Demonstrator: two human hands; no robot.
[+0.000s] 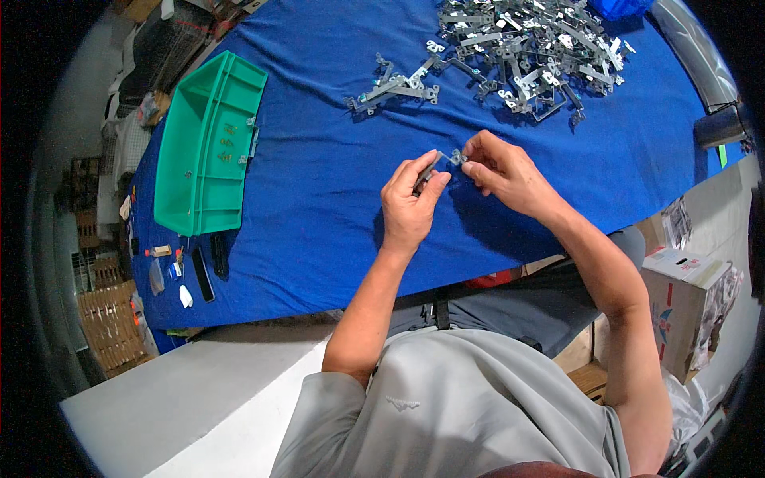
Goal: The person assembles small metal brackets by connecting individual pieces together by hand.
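My left hand point(409, 205) is closed around a small metal bracket point(447, 155), thumb and fingers pinching its near end above the blue cloth. The bracket's far end, with a silvery plate, points toward my right hand point(507, 175). The thumb and fingertips of that hand are closed at this end and seem to pinch it; what lies between them is partly hidden. Beyond my hands lies a small group of metal brackets point(394, 89), and farther right a large heap of similar metal brackets point(534, 52).
A green divided tray point(177, 159) at the left holds a few small brass-coloured parts. Below it lie a black phone-like object point(202, 273) and small items. A blue bin point(621, 8) stands at the far right, a cardboard box point(677, 303) beside the table point(319, 263).
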